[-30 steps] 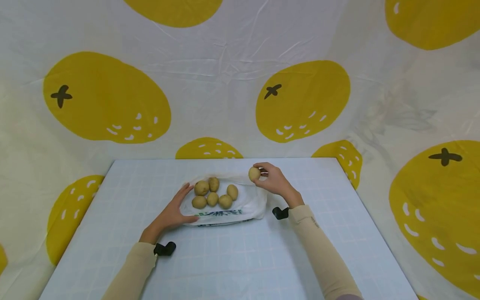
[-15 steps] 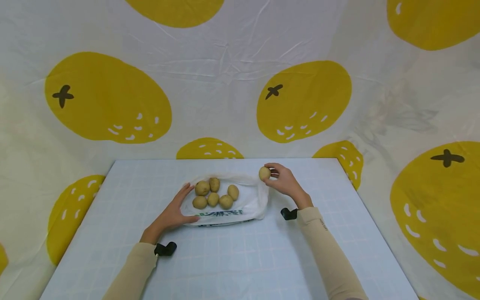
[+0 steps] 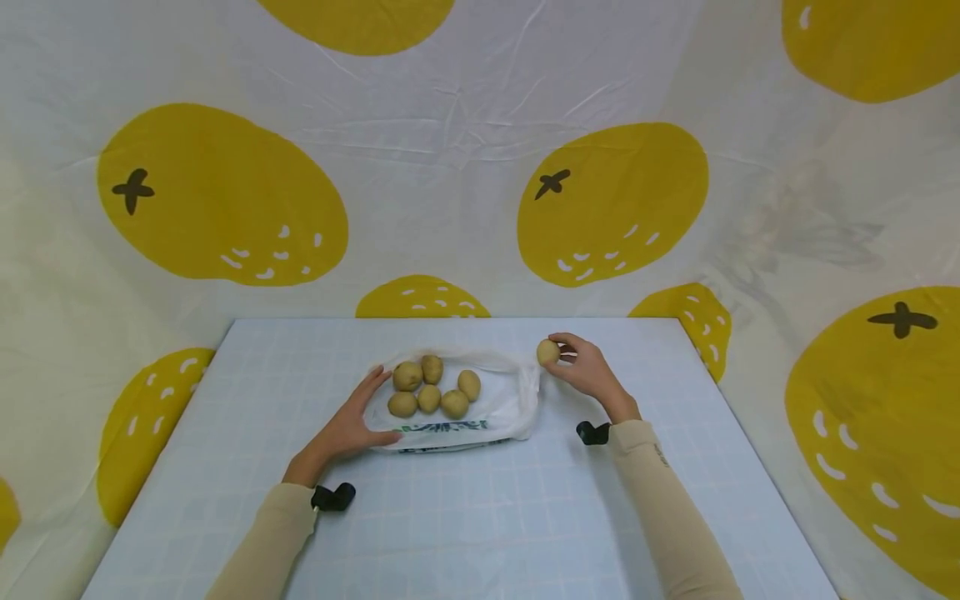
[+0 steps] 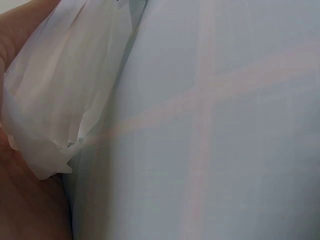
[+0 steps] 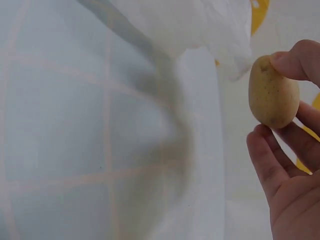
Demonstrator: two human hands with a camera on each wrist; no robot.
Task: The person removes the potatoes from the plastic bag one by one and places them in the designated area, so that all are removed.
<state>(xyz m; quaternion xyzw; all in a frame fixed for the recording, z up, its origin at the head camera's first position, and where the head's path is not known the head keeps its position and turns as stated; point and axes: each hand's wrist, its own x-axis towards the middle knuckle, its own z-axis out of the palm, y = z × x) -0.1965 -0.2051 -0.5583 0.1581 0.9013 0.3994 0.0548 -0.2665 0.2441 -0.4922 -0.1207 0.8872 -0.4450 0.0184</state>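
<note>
A white plastic bag (image 3: 495, 417) with green and blue print lies spread on the table, its edge standing up like a rim. Several potatoes (image 3: 430, 398) sit together in its left part. My left hand (image 3: 348, 429) rests against the bag's left end, thumb along the front and fingers at the back; the left wrist view shows the crumpled plastic (image 4: 65, 90) against the palm. Just past the bag's right end, my right hand (image 3: 588, 372) pinches one potato (image 5: 274, 92) between thumb and fingertips, above the table.
The table (image 3: 480, 525) has a pale blue checked cloth. Behind it and at both sides hangs a white curtain (image 3: 442, 208) with large yellow fruit prints. Each wrist carries a small black camera, such as the left one (image 3: 333, 497).
My right hand has moved rightward with the potato, from over the bag's right end to just beyond it. The left hand and the other potatoes have stayed in place.
</note>
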